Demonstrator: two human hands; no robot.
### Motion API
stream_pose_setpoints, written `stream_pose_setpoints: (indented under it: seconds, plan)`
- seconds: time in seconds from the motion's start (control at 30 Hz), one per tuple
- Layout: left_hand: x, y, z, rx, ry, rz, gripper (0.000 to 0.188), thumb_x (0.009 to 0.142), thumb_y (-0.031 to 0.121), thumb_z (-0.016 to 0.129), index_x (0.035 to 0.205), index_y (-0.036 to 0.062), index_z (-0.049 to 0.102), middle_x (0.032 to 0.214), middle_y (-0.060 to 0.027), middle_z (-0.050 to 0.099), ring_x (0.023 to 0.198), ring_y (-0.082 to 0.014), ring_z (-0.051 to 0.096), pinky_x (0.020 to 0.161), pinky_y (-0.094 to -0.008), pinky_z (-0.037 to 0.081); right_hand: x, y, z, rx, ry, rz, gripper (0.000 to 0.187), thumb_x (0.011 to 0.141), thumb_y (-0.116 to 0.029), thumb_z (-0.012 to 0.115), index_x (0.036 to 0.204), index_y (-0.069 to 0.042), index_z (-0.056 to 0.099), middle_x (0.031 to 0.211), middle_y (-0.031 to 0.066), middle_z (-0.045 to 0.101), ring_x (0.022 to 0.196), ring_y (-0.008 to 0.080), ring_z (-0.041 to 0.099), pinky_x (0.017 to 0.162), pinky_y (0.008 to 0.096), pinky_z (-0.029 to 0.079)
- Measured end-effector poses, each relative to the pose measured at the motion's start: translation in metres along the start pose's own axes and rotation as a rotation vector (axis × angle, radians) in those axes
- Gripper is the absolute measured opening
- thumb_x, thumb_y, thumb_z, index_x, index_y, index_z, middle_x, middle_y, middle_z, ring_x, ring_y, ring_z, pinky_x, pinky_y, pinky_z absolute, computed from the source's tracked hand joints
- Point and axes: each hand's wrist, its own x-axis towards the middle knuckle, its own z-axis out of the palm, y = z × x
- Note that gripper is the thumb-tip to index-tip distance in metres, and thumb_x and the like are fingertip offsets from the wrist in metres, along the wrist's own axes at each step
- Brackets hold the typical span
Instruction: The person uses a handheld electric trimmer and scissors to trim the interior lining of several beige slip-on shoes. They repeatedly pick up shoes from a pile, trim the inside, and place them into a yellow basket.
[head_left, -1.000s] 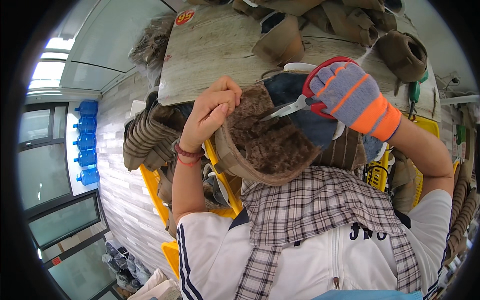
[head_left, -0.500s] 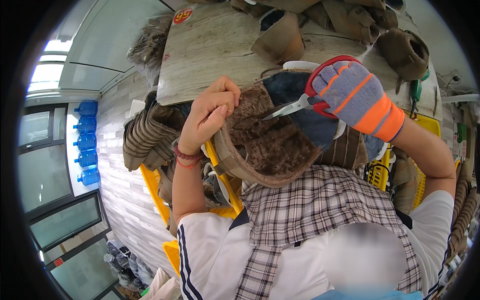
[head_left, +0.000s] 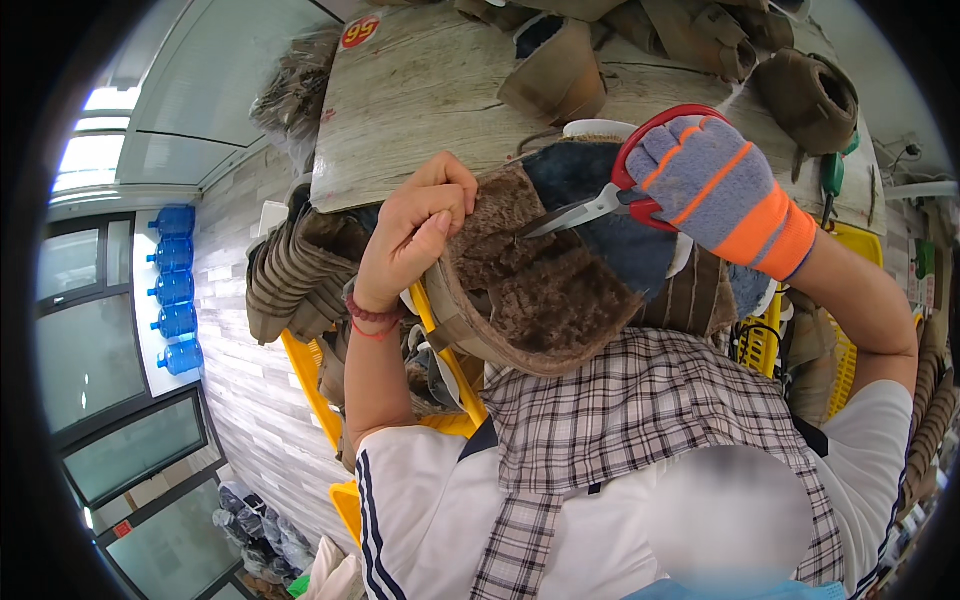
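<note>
A brown fleece-lined piece (head_left: pixel 560 310), shaped like a boot upper, lies in front of my plaid apron with its fluffy inside facing up. Its far part has a dark blue lining (head_left: pixel 565 175). My left hand (head_left: pixel 425 220), bare, has its fingers closed on the left rim of the piece. In a grey and orange knit glove, my right hand (head_left: pixel 710 185) is wrapped round the red handles of a pair of scissors (head_left: pixel 600 207). The blades point left, and their tips rest at the fleece near the middle of the piece. The glove hides part of the handles.
Ahead is a wood-grain table (head_left: pixel 420 110) with several brown boot uppers (head_left: pixel 560 75) along its far side. Yellow baskets (head_left: pixel 315 390) stand left and right of me. Stacked brown uppers (head_left: pixel 300 265) sit at the left, and a green-handled tool (head_left: pixel 832 175) hangs at the table's right.
My right hand has shifted slightly to the right, and the scissors have turned a little, with their tips still at the fleece. My left hand keeps its hold.
</note>
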Motion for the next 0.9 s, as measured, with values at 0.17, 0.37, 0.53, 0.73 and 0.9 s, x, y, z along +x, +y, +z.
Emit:
stream_pose_setpoints:
  seconds: [0.17,0.37,0.53,0.73,0.9]
  plan:
    - [0.002,0.002,0.001,0.007,-0.009,0.013,0.031,0.081,0.028,0.047,0.063,0.0030,0.040,0.081,-0.0112,0.045,0.072,-0.0176,0.041,0.064,-0.0262,0.034,0.005,-0.002,0.003,-0.022,-0.012,-0.016,0.016,0.069,-0.018,0.059,0.083,-0.009,0.061,0.085,0.0050,0.055,0.079,0.0221,0.054,0.066,0.0327,0.045]
    - [0.002,0.008,0.002,0.025,-0.011,0.029,0.028,0.080,0.024,0.047,0.063,0.0030,0.040,0.081,-0.0113,0.045,0.070,-0.0175,0.041,0.063,-0.0254,0.034,0.002,-0.005,0.003,0.011,-0.076,-0.020,0.019,0.071,-0.022,0.061,0.085,-0.009,0.060,0.086,0.0056,0.057,0.080,0.0216,0.056,0.065,0.0321,0.045]
    - [-0.006,0.010,0.004,0.039,0.019,0.038,0.024,0.077,0.020,0.049,0.063,0.0027,0.042,0.081,-0.0122,0.047,0.068,-0.0177,0.041,0.062,-0.0250,0.034,-0.009,-0.001,-0.007,0.275,0.051,0.160,0.032,0.069,-0.032,0.068,0.090,-0.009,0.060,0.082,0.0047,0.058,0.077,0.0217,0.058,0.065,0.0326,0.046]
    - [-0.006,0.018,0.009,0.121,0.003,0.070,0.024,0.077,0.022,0.050,0.064,0.0026,0.044,0.082,-0.0122,0.047,0.069,-0.0185,0.043,0.061,-0.0255,0.035,-0.014,-0.024,-0.017,0.341,-0.255,0.142,0.031,0.069,-0.035,0.068,0.084,-0.009,0.062,0.075,0.0070,0.059,0.073,0.0220,0.059,0.062,0.0324,0.047]
    - [-0.005,0.025,0.014,0.138,-0.013,0.076,0.029,0.080,0.026,0.050,0.064,0.0029,0.045,0.081,-0.0122,0.047,0.068,-0.0192,0.043,0.061,-0.0264,0.036,-0.004,-0.034,-0.009,0.383,-0.397,0.073,0.037,0.068,-0.037,0.068,0.086,-0.005,0.061,0.079,0.0087,0.060,0.076,0.0240,0.059,0.066,0.0324,0.048]
